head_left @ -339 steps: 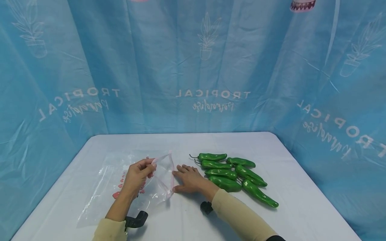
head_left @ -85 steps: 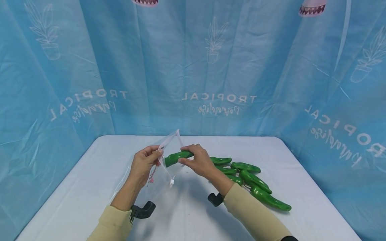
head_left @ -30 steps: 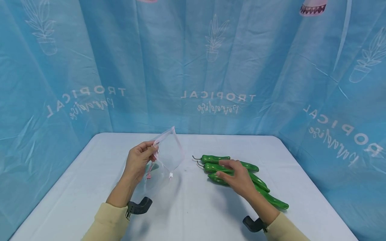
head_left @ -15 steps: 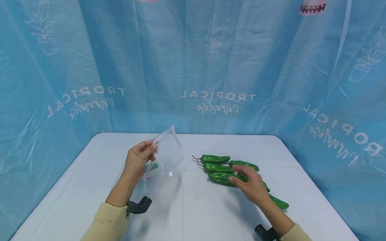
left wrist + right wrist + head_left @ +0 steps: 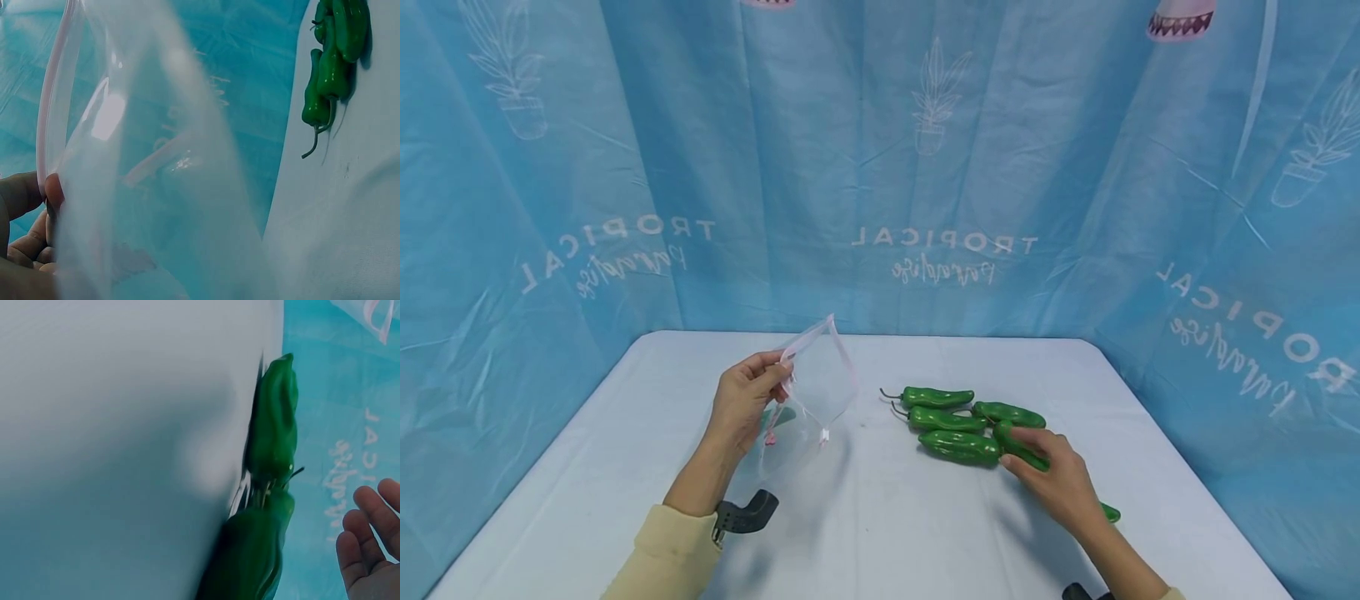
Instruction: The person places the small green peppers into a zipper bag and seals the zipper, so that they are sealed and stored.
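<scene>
My left hand [image 5: 748, 396] pinches the rim of a clear zip bag [image 5: 823, 375] with a pink-edged mouth, which stands spread apart above the table. Through the plastic, below the fingers, shows a green pepper [image 5: 781, 415], mostly hidden by the hand. In the left wrist view, thumb and finger hold the bag's pink strip [image 5: 47, 119]. My right hand [image 5: 1056, 475] hovers over the pile of green peppers, thumb and fingers apart on either side of one long pepper [image 5: 1017, 446]. Its fingers [image 5: 369, 506] look relaxed in the right wrist view; contact cannot be told.
Several more peppers lie left of and behind my right hand, among them a plump one [image 5: 958, 447] and a stemmed one [image 5: 936, 397]. Another pepper [image 5: 1109, 512] is mostly hidden under the wrist. A white-covered table [image 5: 880, 533] meets a blue curtain [image 5: 880, 167].
Earlier the right hand fed a pepper into the bag's mouth; that pepper is now inside. Since then the right hand has moved right and nearer over the pile. The left hand stays put.
</scene>
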### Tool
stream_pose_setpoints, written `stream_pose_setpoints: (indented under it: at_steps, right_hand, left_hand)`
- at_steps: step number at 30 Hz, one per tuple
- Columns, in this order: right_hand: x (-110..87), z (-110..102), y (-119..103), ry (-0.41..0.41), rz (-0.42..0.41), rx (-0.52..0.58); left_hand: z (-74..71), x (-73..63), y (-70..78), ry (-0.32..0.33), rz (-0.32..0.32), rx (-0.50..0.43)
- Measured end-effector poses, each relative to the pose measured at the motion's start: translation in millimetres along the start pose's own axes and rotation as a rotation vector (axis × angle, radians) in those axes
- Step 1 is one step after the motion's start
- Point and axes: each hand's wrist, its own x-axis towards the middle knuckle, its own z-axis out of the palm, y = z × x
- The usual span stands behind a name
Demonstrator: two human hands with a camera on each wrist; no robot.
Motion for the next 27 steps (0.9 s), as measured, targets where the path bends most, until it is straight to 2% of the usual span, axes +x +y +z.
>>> stream_pose_setpoints:
  at_steps: [6,15,27]
  right_hand:
    - [-6.5,-8,10,0.011,0.033,-0.034]
    - [-16.7,-22,27,-0.036,0.159,-0.085]
    - [-22.6,-37,50,-0.106,0.25,-0.119]
  left_hand:
    - [-0.5,0.5,-0.5,0.006,0.001,0.004]
    - [-0.5,0.3,-1.2,0.005,0.002,-0.001]
    - [0.8,0.4,-0.6,0.009,-0.004,0.008]
